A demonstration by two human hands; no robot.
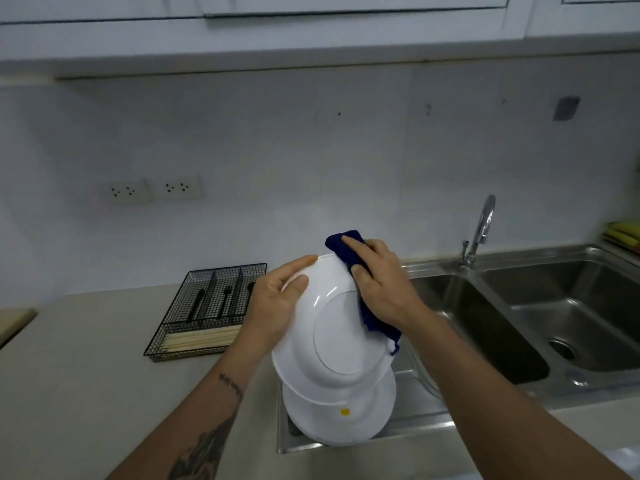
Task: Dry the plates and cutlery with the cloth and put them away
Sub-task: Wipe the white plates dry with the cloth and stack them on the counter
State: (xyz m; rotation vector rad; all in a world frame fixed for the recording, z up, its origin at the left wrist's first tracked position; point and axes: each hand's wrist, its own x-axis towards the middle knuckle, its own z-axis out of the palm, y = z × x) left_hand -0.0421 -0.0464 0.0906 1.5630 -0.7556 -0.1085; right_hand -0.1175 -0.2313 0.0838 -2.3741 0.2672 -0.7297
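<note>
Plate (332, 327) between left hand (277, 303) and cloth-wrapped right hand (384, 285).

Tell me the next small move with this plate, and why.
Probably sweep the dark blue cloth down across the underside of the white plate. The right hand presses the cloth only at the upper right rim, while the left hand holds the opposite rim, with the plate tilted and its base ring facing the camera. Most of that surface looks unwiped. A second plate waits below.

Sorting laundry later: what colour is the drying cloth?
Dark navy blue, the cloth shows clearly in the head view.
</note>
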